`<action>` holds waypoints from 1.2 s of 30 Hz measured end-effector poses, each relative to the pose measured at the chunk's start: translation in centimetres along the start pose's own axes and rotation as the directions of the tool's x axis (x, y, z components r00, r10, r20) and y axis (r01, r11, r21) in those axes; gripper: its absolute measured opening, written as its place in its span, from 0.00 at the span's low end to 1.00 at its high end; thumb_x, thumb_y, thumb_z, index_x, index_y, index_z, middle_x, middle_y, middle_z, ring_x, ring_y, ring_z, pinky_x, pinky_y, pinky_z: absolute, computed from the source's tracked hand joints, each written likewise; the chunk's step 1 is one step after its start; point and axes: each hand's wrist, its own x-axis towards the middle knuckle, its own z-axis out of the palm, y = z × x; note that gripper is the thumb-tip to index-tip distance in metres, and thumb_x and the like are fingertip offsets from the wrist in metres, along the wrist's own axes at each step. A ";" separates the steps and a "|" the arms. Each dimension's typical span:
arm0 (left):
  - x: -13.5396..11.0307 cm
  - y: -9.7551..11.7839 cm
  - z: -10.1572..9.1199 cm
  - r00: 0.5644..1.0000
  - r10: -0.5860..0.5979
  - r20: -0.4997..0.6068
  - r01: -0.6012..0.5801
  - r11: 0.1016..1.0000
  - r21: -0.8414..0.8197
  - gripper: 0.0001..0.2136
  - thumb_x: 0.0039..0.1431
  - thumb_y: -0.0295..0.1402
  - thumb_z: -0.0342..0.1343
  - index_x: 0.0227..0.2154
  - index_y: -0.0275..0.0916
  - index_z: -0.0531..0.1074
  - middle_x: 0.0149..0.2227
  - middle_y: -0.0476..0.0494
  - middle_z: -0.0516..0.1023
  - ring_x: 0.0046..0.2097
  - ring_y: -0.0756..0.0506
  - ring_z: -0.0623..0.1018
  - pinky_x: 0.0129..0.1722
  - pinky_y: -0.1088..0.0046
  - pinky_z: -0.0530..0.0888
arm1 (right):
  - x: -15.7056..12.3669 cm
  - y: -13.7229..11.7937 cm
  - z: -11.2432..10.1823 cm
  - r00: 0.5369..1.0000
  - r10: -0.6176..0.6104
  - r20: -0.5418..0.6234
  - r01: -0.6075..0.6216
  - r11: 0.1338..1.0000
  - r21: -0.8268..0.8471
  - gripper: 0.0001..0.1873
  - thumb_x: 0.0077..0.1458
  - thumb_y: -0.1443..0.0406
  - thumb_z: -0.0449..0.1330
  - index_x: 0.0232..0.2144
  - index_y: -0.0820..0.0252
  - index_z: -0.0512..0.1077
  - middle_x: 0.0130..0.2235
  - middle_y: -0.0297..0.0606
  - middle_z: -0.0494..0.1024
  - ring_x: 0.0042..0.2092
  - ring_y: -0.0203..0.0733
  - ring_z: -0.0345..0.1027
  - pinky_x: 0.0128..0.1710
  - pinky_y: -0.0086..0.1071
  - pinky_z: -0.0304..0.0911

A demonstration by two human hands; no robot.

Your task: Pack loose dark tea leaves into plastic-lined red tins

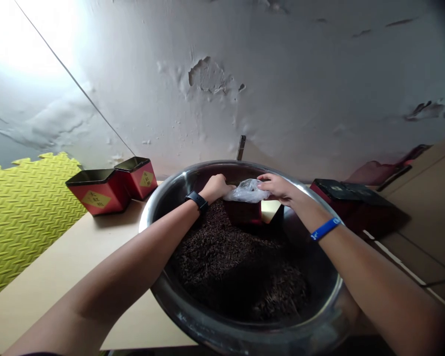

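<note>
clear plastic bag (247, 193) at the mouth of a red tin (243, 212), inside a wide metal basin (147, 212) of dark loose shreds (222, 242). pinched at the left edge by the left hand (215, 188), with curled fingers; touched on the right by the right hand (277, 188), with fingers curved and slightly apart, cannot tell whether gripping. to the left, on the table (85, 252), two more red tins (109, 198).

Left of the left hand (215, 188) stretches the pale tabletop (118, 267); farther left shows a yellow foam mat (25, 212). Beyond the right hand (276, 188) rises a grey wall (300, 94) with peeling paint.
</note>
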 end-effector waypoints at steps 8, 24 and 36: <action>-1.6 0.5 -1.1 0.956 0.273 0.111 -0.278 0.960 0.034 0.17 0.41 0.34 0.59 0.38 0.35 0.75 0.36 0.40 0.77 0.37 0.43 0.74 0.34 0.72 0.68 | -1.0 0.1 -3.4 0.927 -0.050 0.373 0.081 0.994 -0.068 0.20 0.40 0.61 0.64 0.39 0.60 0.70 0.40 0.44 0.72 0.37 0.41 0.68 0.31 0.33 0.70; -2.7 3.0 -3.6 0.711 0.354 -0.607 -0.431 0.902 0.021 0.10 0.63 0.31 0.38 0.37 0.38 0.65 0.37 0.42 0.71 0.36 0.50 0.69 0.38 0.73 0.66 | -1.5 -1.4 -2.4 0.931 -0.360 0.058 0.364 0.918 -0.158 0.20 0.45 0.49 0.59 0.27 0.59 0.60 0.23 0.32 0.65 0.24 0.33 0.55 0.23 0.28 0.51; -1.9 2.8 -5.1 0.870 0.341 -0.355 -0.389 0.919 -0.069 0.15 0.52 0.40 0.56 0.40 0.36 0.70 0.33 0.44 0.74 0.33 0.49 0.71 0.33 0.73 0.67 | -2.3 -2.3 -2.8 0.724 -0.562 -0.400 0.419 0.819 -0.392 0.15 0.55 0.56 0.49 0.39 0.58 0.65 0.18 0.31 0.62 0.19 0.33 0.50 0.22 0.30 0.49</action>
